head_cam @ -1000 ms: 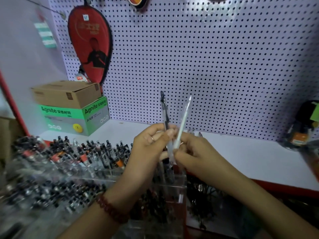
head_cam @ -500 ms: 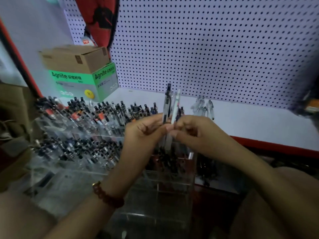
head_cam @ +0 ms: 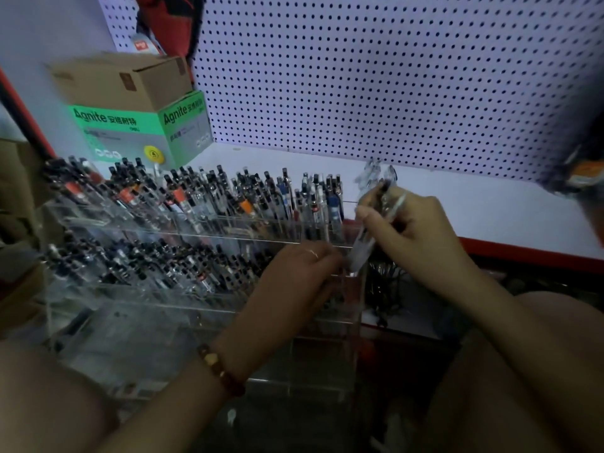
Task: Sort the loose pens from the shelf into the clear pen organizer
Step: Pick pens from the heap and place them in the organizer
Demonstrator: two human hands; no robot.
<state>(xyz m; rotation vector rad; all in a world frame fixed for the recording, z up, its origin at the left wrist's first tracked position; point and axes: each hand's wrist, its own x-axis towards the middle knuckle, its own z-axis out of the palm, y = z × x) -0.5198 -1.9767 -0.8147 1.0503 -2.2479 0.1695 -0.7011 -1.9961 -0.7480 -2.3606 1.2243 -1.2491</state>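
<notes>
At the right end of the organizer, our right hand grips two pens, tilted, tips down at the last compartment. Our left hand sits just beside them on the middle tier, fingers curled; we cannot tell whether it holds anything. A few loose pens lie on the shelf just beyond. Far left stands a green box.

Upright pens pack the clear organizer; white shelf behind lies open, right of stacked boxes.
</notes>
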